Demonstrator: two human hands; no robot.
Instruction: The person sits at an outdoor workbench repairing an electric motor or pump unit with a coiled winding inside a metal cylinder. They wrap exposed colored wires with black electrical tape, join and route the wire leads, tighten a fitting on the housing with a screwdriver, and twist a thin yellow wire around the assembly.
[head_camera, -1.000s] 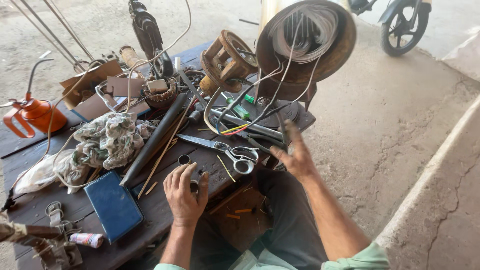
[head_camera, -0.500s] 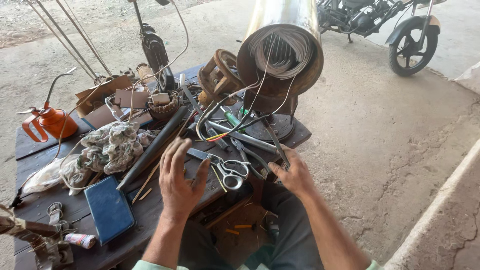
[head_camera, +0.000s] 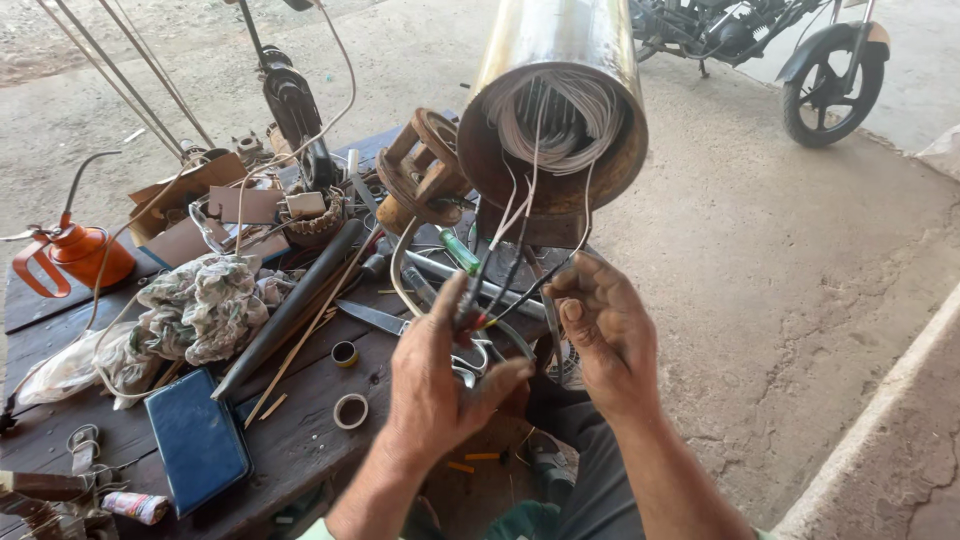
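Holding coiled pale winding wire (head_camera: 560, 120), the rusty metal cylinder (head_camera: 560, 60) sits at twelve o'clock; left hand (head_camera: 440, 385) pinches its coloured lead wires (head_camera: 478, 305), right hand (head_camera: 600, 330) curls half-closed, touching them.

Open-air repair workshop, cluttered wooden workbench (head_camera: 300, 440), oil can (head_camera: 85, 255), motor stator (head_camera: 555, 110), parked motorcycle (head_camera: 800, 50)

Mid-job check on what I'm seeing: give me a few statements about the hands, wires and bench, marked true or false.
1. The left hand pinches the lead wires hanging from the metal cylinder. True.
2. The right hand holds the scissors. False: it is at the wires; the scissors lie on the bench.
3. The orange oil can stands at the bench's left end. True.
4. The blue case lies inside the cylinder. False: it lies on the wooden bench.
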